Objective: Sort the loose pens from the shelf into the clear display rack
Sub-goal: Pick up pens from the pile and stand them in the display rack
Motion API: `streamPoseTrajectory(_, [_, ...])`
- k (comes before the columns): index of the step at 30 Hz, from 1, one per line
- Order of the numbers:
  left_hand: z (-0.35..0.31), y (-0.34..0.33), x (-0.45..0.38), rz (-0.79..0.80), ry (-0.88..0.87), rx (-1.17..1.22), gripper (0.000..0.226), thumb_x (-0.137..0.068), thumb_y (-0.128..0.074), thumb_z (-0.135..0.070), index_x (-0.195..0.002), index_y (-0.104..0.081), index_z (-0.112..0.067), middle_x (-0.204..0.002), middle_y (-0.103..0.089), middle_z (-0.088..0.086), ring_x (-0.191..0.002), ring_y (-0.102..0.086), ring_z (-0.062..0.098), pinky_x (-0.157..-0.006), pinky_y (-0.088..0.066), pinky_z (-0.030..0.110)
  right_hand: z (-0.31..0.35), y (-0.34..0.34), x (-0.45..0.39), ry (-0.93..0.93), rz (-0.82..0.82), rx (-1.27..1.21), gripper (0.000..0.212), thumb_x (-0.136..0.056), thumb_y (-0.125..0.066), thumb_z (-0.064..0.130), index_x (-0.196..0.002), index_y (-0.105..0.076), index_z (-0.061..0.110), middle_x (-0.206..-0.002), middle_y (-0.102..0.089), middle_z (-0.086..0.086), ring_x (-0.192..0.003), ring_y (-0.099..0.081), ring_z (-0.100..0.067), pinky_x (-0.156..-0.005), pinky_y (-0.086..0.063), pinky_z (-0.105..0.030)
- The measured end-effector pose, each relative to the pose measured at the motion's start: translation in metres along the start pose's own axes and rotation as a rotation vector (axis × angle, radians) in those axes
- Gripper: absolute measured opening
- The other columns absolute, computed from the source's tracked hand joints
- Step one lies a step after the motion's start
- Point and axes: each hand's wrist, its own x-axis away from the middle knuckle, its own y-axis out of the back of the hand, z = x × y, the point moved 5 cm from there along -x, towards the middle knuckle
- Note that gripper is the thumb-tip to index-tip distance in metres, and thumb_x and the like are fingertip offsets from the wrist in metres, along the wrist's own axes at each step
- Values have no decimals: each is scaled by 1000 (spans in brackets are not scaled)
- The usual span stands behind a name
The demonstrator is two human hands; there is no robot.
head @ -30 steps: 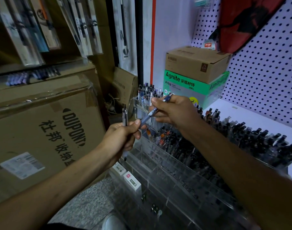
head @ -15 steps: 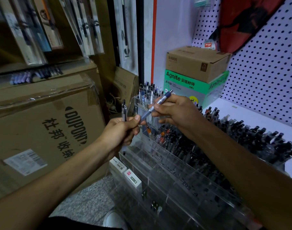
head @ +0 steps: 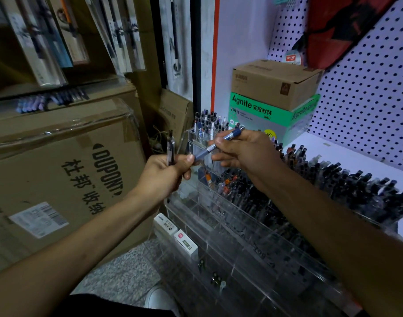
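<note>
Head view, stationery corner, items as seen. Left hand (head: 166, 172): fingers curled round a clear-barrelled pen (head: 170, 147) held upright, its dark top standing above the fist. Right hand (head: 244, 152): thumb and fingers pinching a blue pen (head: 221, 143), which lies slanted, upper end toward the green box, lower tip touching the left thumb. Both hands are close together, above the near end of the clear display rack (head: 230, 227). Rack: tiered acrylic compartments running along the white shelf (head: 347, 154); upper rows packed with dark-capped pens (head: 356, 184), lower front compartments mostly bare, a few small items inside. A taller clear holder at the rack's far end carries upright pens (head: 209, 122). Behind it: green Agnite box (head: 264, 113) with a brown carton (head: 276, 83) stacked on top, against a white pegboard (head: 367, 92). Left side: large cardboard box marked DUPONT (head: 70, 175), taped, with hanging packaged goods above.
</note>
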Motion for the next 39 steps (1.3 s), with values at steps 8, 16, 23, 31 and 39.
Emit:
streamPoseTrajectory(8, [-3,3,1,14,-13,-61,45,-97,-55,-37,-75,-63,2,-56,-42,12,-40,-29,14,-38,-23,17,-1,-8,0,10,-60,-78,7,-91,-67,10,-93,-69,3,-76,-74,-8,-66,-71,-16,-63,-60,-26])
streamPoseTrajectory(16, [-3,-5,1,227,217,60,28,-103,-35,-12,-109,-63,-6,-77,-54,2,-47,-40,8,-40,-29,19,2,-5,-2,-31,49,236,8,-100,-48,11,-102,-56,10,-86,-61,-11,-69,-67,-24,-64,-60,-34])
streamPoseTrajectory(23, [-9,-13,13,440,-3,-185,23,-101,-45,-12,-116,-61,-5,-65,-58,-8,-48,-43,7,-38,-31,18,-10,-6,3,-51,225,287,16,-96,-57,14,-109,-66,12,-81,-66,-3,-44,-33,-9,-40,-27,-20])
streamPoseTrajectory(31, [-1,-18,15,519,36,-266,18,-101,-47,-13,-108,-62,-6,-70,-66,-5,-51,-51,4,-46,-40,17,-15,-7,2,33,168,413,11,-93,-65,17,-83,-69,12,-65,-65,-1,-40,-42,-6,-43,-34,-21])
streamPoseTrajectory(39, [9,-7,6,439,-43,-237,27,-100,-41,-31,-92,-61,-14,-58,-41,1,-47,-31,10,-44,-29,20,5,4,4,141,105,377,9,-96,-60,18,-94,-64,10,-75,-72,-7,-45,-46,-13,-42,-38,-20])
